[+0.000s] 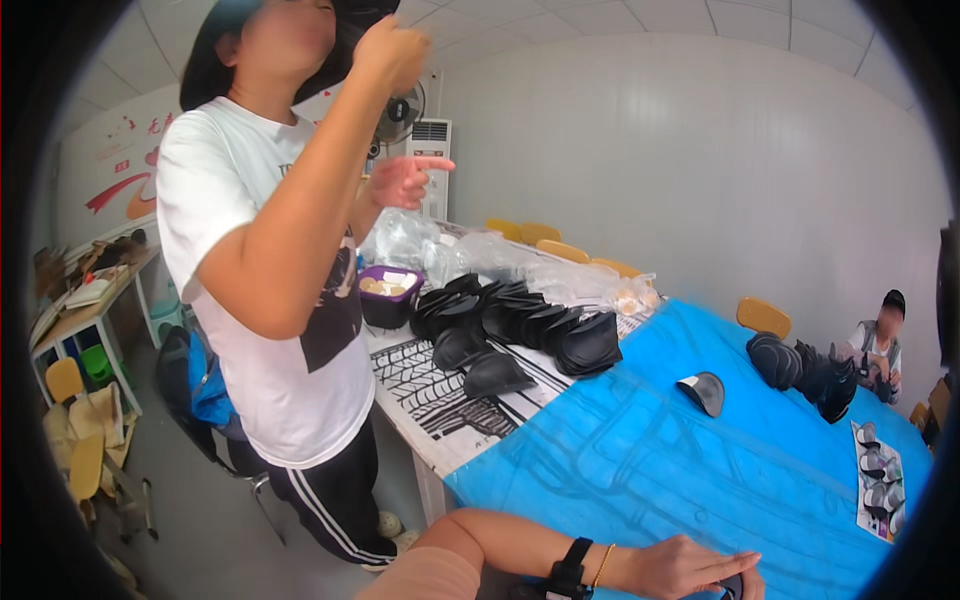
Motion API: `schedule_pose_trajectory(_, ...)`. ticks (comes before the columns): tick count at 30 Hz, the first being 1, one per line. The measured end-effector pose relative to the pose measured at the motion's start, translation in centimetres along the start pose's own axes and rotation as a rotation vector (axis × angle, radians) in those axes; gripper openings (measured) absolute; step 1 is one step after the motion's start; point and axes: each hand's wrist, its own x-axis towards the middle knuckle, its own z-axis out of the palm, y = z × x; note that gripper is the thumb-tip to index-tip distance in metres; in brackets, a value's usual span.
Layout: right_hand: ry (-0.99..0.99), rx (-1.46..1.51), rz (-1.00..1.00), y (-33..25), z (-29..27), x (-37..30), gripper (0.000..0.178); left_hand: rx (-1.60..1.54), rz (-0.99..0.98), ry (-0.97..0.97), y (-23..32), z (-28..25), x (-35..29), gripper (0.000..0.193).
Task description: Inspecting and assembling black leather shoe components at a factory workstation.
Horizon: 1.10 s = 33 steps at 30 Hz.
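Note:
At the lower edge my left forearm reaches in, with a black watch strap and a thin gold bracelet at the wrist. My left hand (680, 567) has its fingers bent over a small dark piece (734, 588), mostly hidden and cut off by the picture's edge. Only some fingers of my right hand (754, 581) show, against the far side of that piece. Beyond my hands, a single black curved, cup-like piece (703, 392) with a grey inner face lies on the blue table cover (600, 450). Rows of similar black pieces (530, 325) are stacked farther back.
A person in a white T-shirt (215, 290) stands at the left, one hand raised, the other pointing. A purple basket (375, 295) and clear plastic bags (480, 255) sit behind the stacks. Another person (876, 350) sits far right, near more black pieces (800, 370).

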Motion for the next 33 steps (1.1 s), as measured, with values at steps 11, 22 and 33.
schedule_pose_trajectory(11,0.065,-0.155,0.031,0.8,0.6,-0.9,0.042,0.005,-0.193,-0.043,0.3,0.2,-0.9,0.049)
schedule_pose_trajectory(22,-0.061,-0.082,0.219,-2.2,1.0,2.0,0.034,-0.104,-0.297,-0.148,-1.1,1.5,-1.1,0.067)
schedule_pose_trajectory(33,-0.164,0.064,0.229,-1.3,1.8,3.3,0.035,0.088,-0.096,0.138,-3.0,1.5,-1.7,0.042)
